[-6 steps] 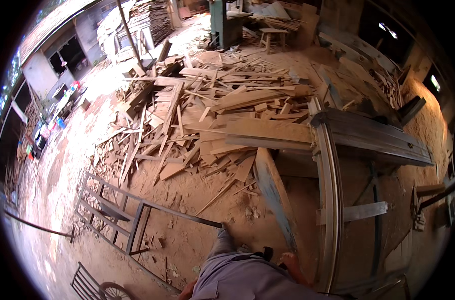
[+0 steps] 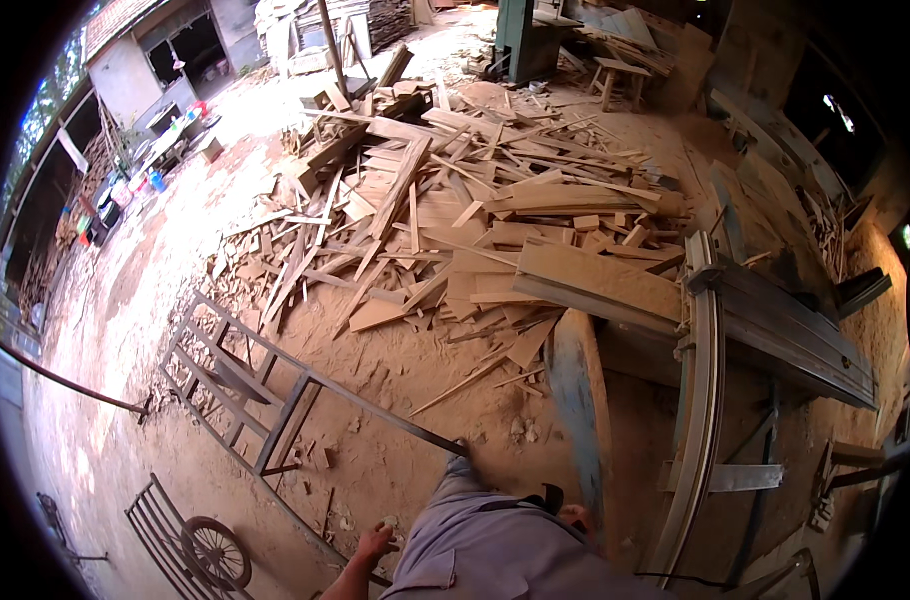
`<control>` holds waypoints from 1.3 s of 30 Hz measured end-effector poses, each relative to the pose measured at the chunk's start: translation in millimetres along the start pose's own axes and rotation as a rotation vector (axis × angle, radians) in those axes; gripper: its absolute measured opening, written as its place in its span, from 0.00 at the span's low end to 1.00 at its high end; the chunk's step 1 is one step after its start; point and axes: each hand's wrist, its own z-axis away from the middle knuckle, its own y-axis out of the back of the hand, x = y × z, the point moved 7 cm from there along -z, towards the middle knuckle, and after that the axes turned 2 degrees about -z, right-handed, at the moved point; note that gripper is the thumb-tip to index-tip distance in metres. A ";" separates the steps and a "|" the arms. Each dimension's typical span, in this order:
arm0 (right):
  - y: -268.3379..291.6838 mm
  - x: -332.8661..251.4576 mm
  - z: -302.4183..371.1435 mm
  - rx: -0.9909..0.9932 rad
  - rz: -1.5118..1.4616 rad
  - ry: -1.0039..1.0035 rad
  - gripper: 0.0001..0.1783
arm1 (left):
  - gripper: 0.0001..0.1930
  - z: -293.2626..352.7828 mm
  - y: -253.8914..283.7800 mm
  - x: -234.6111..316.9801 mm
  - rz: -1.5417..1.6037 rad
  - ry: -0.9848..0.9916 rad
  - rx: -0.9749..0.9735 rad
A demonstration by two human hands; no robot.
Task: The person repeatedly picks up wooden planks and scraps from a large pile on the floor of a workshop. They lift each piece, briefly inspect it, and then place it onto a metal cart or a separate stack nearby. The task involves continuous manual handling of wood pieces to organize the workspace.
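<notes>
My left hand (image 2: 377, 541) hangs beside the grey-purple clothing at the lower edge, its fingers loosely apart with nothing seen in them. Near it runs the long side bar of a dark metal cart frame (image 2: 293, 420) on the sandy ground; I see no contact with it. My right hand (image 2: 577, 517) shows only in part at the other side of the clothing, its fingers mostly hidden. Closest to that hand is a worn board with blue paint (image 2: 579, 400), leaning with its lower end toward me.
A heap of wood offcuts (image 2: 415, 215) spreads ahead. A saw table with a long metal rail (image 2: 703, 390) stands at the right. At lower left is a spoked wheel (image 2: 216, 553) beside a slatted rack (image 2: 160, 525). A small wooden stool (image 2: 620, 80) stands far back.
My view has turned left, so the heap and saw table sit further right in the picture. My left hand has come out further from beside the clothing, with its fingers now showing.
</notes>
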 end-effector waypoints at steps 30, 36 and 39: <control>14.6 -646.8 -336.1 0.454 0.943 0.784 0.36 | 0.39 -387.4 -136.6 582.0 0.359 -0.206 0.064; 23.8 -647.1 -349.0 0.434 0.927 0.695 0.36 | 0.22 -484.1 -193.5 713.6 0.037 -0.398 0.068; 23.7 -646.7 -349.1 0.432 0.851 0.733 0.36 | 0.24 -517.1 -191.6 711.6 0.041 -0.335 0.012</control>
